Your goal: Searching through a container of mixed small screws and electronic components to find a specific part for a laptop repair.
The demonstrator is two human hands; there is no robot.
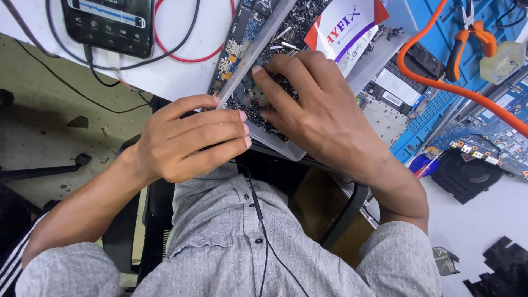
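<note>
A shallow grey plastic tray [286, 151] full of several small dark screws [250, 107] juts over the near edge of the white bench. My left hand [190, 137] grips the tray's near left rim, thumb on top and fingers curled under. My right hand [313, 104] lies inside the tray with its fingertips pressed into the heap of screws. A white, red and purple packet [346, 25] rests on the tray's far end.
A blue circuit board [234, 47] lies left of the tray, with a dark device [110, 22] and red and black wires beyond. An orange cable [440, 82], orange-handled pliers [467, 38], a blue mat [423, 124] and a laptop fan [467, 173] sit to the right.
</note>
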